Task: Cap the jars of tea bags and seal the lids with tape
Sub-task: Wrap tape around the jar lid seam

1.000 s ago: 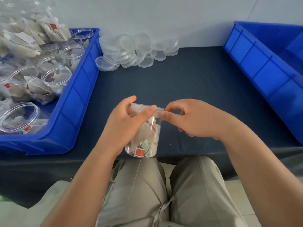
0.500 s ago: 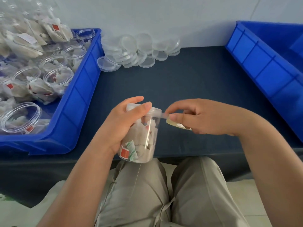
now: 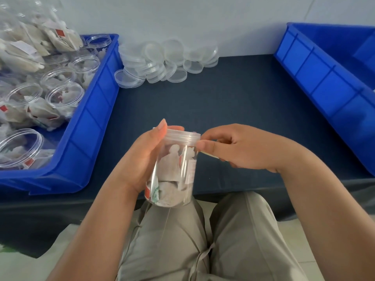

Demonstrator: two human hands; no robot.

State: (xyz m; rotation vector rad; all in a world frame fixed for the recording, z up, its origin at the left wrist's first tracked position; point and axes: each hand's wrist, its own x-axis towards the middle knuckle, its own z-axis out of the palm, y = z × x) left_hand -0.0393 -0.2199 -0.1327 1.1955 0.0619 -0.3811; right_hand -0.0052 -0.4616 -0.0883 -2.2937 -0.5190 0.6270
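While our left hand (image 3: 145, 157) grips the jar (image 3: 172, 173) nearly upright, our right hand (image 3: 241, 151), touching the lid (image 3: 182, 136) from the right, pinches tape (image 3: 210, 155) at its rim.

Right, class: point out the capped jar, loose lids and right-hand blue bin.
capped jar (image 3: 174, 175), head view, side wall
loose lids (image 3: 162, 61), head view, pile's middle
right-hand blue bin (image 3: 316, 84), head view, outer wall

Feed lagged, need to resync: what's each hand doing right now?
Left hand: curled round the capped jar, holding it.
Right hand: pinching tape at the lid.
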